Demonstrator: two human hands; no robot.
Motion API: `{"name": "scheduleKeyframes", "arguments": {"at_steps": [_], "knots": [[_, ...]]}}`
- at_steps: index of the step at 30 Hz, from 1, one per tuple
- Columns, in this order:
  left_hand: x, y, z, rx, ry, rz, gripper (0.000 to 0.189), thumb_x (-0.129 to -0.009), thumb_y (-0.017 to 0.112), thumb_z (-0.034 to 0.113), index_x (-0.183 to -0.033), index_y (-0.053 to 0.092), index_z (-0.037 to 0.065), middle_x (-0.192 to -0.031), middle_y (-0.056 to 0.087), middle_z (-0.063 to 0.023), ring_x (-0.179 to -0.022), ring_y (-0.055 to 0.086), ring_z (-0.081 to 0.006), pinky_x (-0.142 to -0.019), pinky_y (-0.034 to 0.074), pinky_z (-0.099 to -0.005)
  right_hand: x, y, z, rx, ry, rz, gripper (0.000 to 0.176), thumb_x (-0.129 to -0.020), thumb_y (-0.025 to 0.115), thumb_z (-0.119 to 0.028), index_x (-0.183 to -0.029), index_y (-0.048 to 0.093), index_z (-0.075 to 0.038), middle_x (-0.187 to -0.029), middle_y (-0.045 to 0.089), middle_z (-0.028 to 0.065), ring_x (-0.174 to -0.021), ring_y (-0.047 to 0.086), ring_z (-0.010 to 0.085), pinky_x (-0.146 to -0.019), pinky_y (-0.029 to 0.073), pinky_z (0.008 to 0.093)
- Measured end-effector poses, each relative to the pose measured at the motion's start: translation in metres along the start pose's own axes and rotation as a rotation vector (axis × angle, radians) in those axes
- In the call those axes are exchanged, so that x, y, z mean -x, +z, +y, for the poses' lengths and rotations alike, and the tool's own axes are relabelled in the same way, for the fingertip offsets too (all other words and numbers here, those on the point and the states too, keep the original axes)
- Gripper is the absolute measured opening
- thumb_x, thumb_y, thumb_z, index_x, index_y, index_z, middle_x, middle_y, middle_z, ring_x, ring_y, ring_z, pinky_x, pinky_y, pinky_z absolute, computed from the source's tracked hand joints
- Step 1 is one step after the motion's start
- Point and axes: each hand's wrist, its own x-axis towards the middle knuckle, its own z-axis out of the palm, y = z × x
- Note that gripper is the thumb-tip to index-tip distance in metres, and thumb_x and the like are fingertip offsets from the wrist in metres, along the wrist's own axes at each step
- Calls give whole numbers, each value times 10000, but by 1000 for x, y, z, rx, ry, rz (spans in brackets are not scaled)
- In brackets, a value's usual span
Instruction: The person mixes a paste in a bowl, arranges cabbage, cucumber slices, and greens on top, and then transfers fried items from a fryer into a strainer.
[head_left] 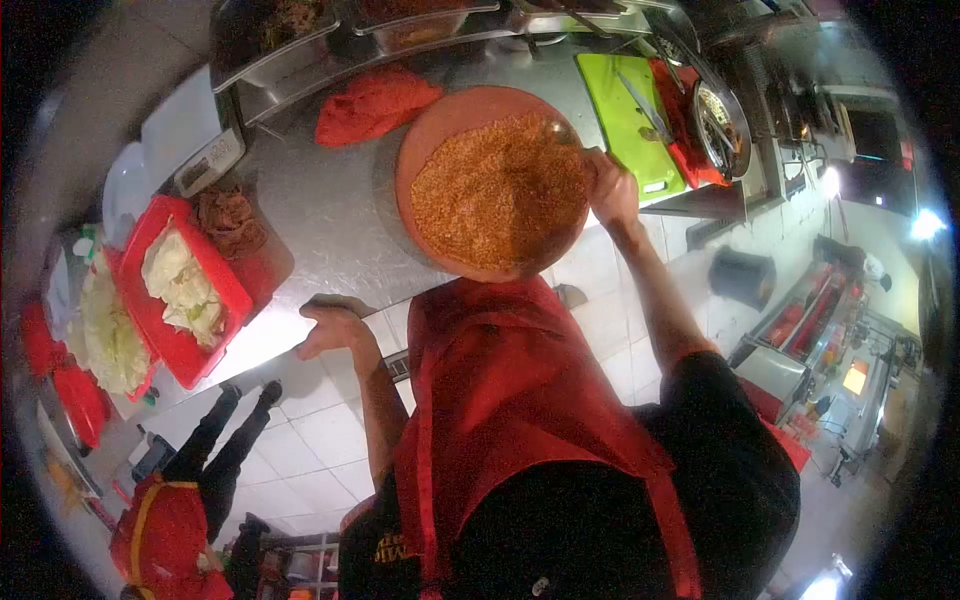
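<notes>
A wide reddish-brown bowl [408, 165] sits at the counter's front edge, against my red apron. It is filled with a coarse orange-brown crumbly food [495, 195]. My right hand [612, 188] is closed at the bowl's right rim, its fingers partly hidden. Something shiny, too blurred to name, shows in the bowl close to that hand. Down at the counter edge to the left, my left hand [335, 330] holds nothing, its thumb and fingers apart. Nearest to it is a red plastic basket [240, 300] of pale leaves, like lettuce [182, 285].
A crumpled red cloth [375, 103] lies behind the bowl. On the right are a green cutting board [610, 100] with a knife [645, 107] and a metal pan [735, 120]. Brown meat-like food [230, 222] lies left. Another person [175, 530] in red stands lower left.
</notes>
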Motion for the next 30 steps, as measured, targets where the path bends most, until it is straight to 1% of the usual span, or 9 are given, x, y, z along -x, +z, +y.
{"name": "scheduleKeyframes", "arguments": {"at_steps": [8,10,11,13,15,20,23,25,30], "knots": [[-15,12,-1,-805,396,-471,459,-992,456,299,-1252,425,-78,-1017,621,-270,-1001,610,-431,-865,437,-528,77,1,-38,-322,66,-206,130,-924,553,-153,-934,647,-63,-845,671,209,-738,665,398,-630,538,485],[-2,-4,3,-325,266,351,193,-947,525,286,-837,455,144,-781,499,-65,-761,509,-184,-664,372,-364,111,11,-33,-434,-75,-296,159,-946,548,-143,-1001,669,-56,-808,686,198,-710,690,345,-603,527,458],[-1,-3,3,-329,267,351,193,-947,525,286,-837,455,144,-781,499,-65,-761,509,-184,-664,372,-364,112,1,-35,-436,-74,-300,159,-946,548,-143,-1001,669,-56,-808,686,198,-710,690,345,-603,527,458],[-2,-2,1,-34,165,103,198,-961,492,277,-973,481,79,-903,542,-265,-875,541,-371,-751,404,-492,105,-32,-48,-489,409,-415,159,-940,585,-146,-1026,684,-57,-727,678,178,-650,696,263,-566,514,411],[-3,20,4,108,-2,185,213,-968,477,276,-1007,466,66,-945,523,-285,-910,531,-390,-793,406,-523,96,-60,-51,-330,357,-384,127,-927,611,-104,-972,677,-5,-635,608,160,-533,544,122,-501,419,322],[0,1,-1,-46,141,-27,305,-968,493,293,-1085,414,22,-1046,481,-346,-1014,500,-454,-870,406,-584,101,-90,-18,-115,411,-386,102,-930,589,-106,-958,662,-41,-663,637,177,-578,630,174,-525,468,350],[2,-17,9,-513,233,39,302,-951,553,324,-1001,471,38,-1033,537,-243,-1037,539,-303,-828,459,-432,124,-69,-25,-314,489,-510,111,-945,571,-98,-974,657,-34,-676,659,150,-634,654,155,-538,481,354],[-13,-31,24,485,-386,-185,386,-970,482,343,-1101,436,-18,-1195,494,-409,-1083,561,-430,-845,492,-520,126,-58,-50,-638,542,-493,147,-980,522,-65,-1022,639,13,-766,690,131,-655,640,145,-542,487,301],[-14,32,11,231,-326,153,508,-948,523,344,-1183,386,-85,-1296,396,-442,-1203,496,-452,-899,481,-519,119,-67,-62,-600,673,-507,171,-937,573,-119,-1038,688,-44,-745,661,91,-717,593,91,-667,480,270]]}}
